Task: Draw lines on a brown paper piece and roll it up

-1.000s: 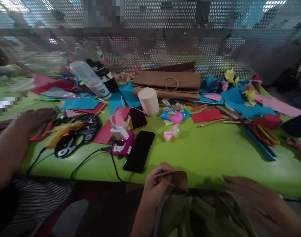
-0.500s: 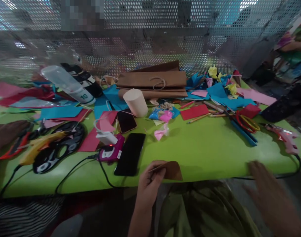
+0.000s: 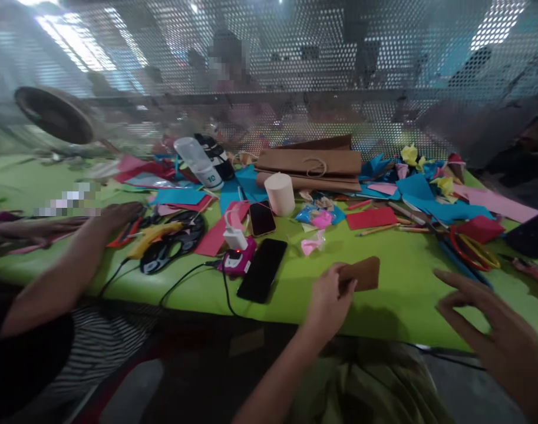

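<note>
My left hand [image 3: 333, 300] pinches a small piece of brown paper [image 3: 362, 274] at its left end, just above the table's front part. Apart from it, on the right, my right hand [image 3: 485, 321] hangs over the front edge with its fingers spread and nothing between them. Nearest to that hand are scissors with red and yellow handles [image 3: 472, 250] and a blue tool [image 3: 461, 259] beside them. A pink glue gun [image 3: 534, 272] lies at the far right, partly cut off by the picture's edge. Left of my left hand rests a black phone [image 3: 263, 271].
Along the back are folded brown paper bags [image 3: 308, 162], a cream paper cylinder [image 3: 280, 194], a clear bottle [image 3: 198, 162] and coloured paper scraps. A yellow glue gun [image 3: 156, 238] lies across a black mask-like object [image 3: 174, 253]. Another person's arm [image 3: 69, 271] reaches in from the left.
The view has swung left, bringing more of the other person's arm into sight. My left hand has lifted the brown paper further over the table. My right hand has risen with fingers spread.
</note>
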`<state>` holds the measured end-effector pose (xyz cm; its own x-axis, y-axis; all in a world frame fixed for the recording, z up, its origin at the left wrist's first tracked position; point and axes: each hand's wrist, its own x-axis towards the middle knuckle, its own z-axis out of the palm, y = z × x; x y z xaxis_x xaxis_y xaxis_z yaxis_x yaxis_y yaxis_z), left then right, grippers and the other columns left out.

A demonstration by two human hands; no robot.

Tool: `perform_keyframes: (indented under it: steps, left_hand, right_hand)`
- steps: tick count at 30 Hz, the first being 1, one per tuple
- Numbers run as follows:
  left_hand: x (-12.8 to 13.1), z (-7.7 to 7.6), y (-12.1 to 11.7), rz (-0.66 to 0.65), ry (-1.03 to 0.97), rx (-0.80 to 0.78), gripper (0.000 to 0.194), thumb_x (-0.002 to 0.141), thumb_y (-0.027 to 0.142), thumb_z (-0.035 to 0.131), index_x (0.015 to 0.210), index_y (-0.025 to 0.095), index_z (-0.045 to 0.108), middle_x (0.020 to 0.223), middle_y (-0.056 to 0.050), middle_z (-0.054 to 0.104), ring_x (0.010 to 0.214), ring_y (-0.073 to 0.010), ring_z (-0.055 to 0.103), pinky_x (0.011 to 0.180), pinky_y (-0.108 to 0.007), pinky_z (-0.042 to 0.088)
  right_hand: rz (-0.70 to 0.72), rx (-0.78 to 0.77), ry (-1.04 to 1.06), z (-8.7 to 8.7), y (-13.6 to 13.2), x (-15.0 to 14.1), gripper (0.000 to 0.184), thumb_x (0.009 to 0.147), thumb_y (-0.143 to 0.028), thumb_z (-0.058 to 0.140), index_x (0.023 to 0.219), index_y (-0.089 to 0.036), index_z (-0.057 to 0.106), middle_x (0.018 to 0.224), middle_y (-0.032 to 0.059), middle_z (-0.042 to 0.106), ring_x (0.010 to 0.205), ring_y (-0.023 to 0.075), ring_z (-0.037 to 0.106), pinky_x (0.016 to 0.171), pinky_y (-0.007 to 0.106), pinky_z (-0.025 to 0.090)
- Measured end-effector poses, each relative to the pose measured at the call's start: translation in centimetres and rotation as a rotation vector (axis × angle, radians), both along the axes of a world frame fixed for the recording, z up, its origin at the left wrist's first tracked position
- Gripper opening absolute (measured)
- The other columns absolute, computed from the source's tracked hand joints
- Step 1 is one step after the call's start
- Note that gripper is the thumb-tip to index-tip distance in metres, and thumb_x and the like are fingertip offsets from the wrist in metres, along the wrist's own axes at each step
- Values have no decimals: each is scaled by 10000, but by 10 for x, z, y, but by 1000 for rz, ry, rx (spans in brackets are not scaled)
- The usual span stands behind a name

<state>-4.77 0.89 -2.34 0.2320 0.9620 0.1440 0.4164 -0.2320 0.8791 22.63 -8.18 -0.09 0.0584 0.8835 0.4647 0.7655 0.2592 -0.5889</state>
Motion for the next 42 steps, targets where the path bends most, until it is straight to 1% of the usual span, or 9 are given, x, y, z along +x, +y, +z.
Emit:
perform_keyframes:
  steps: [4, 9, 16, 21, 26, 30, 33, 38, 42]
  left_hand:
    - [10, 1, 1, -45, 182, 241, 202, 864, 47, 635, 995, 195, 680, 924, -58, 756, 892, -239, 675, 782, -349, 507]
    - [10, -3, 9, -44, 204, 436, 196, 834, 39, 675, 952, 195, 670, 894, -39, 746, 866, -227, 647, 763, -347, 461]
    - [-4, 2, 25, 46, 90, 201, 135, 973, 230, 628, 865, 179, 693, 865, -49, 743, 859, -217, 657, 805, -350, 476]
    - [0, 11, 34, -84, -142, -17, 355, 1040, 398, 524, 1315, 221, 662, 1173, -94, 747, 1044, -226, 689, 906, -362, 524]
    - [14, 17, 41, -292, 44, 185, 766, 798, 362, 842, 1494, 294, 528, 1552, -110, 533, 1384, -328, 506, 1128, -489, 415]
    - [26, 14, 46, -218, 79, 185, 191, 1000, 324, 610, 1035, 227, 770, 1066, -71, 780, 1021, -244, 690, 965, -388, 476]
    - [30, 7, 47, -197, 68, 70, 316, 1012, 354, 576, 793, 179, 723, 770, -48, 721, 765, -205, 659, 749, -310, 474]
    - [27, 3, 45, -266, -112, -163, 287, 999, 352, 570, 830, 174, 720, 800, -38, 736, 763, -191, 675, 691, -264, 475]
    - [26, 6, 42, -296, -104, -174, 340, 1017, 372, 556, 796, 183, 730, 779, -32, 749, 744, -181, 685, 708, -262, 483]
  right_hand:
    - [179, -2, 35, 12, 55, -46, 514, 939, -243, 667, 1429, -374, 584, 1265, 43, 710, 739, 170, 714, 792, 378, 596]
    - [284, 53, 130, 4, 78, -44, 223, 889, -120, 621, 930, -308, 732, 985, -7, 776, 959, 197, 743, 831, 324, 577]
    - [188, 65, 245, -11, 84, -4, 197, 861, -120, 625, 877, -295, 715, 1116, 27, 761, 1071, 220, 715, 897, 370, 569]
    - [187, -4, 303, -13, 91, -2, 144, 856, -169, 643, 845, -287, 725, 1131, 49, 763, 1094, 259, 717, 890, 406, 575]
    - [190, -56, 351, -14, 97, -4, 32, 853, -288, 705, 873, -272, 724, 1077, 62, 764, 1048, 266, 713, 884, 397, 567]
    - [98, -189, 328, -14, 103, -5, 228, 834, -453, 772, 942, -254, 743, 963, 52, 745, 905, 248, 689, 791, 365, 553]
    - [145, -285, 304, -11, 108, -10, 402, 788, -517, 815, 1090, -255, 776, 1089, 72, 752, 1023, 283, 671, 865, 397, 542]
    - [307, -524, 478, -12, 112, -20, 360, 877, -531, 724, 1036, -219, 808, 930, 55, 763, 845, 241, 688, 719, 341, 540]
    - [229, -432, 378, -17, 110, -21, 309, 857, -543, 733, 835, -237, 772, 785, 12, 718, 730, 209, 635, 651, 315, 497]
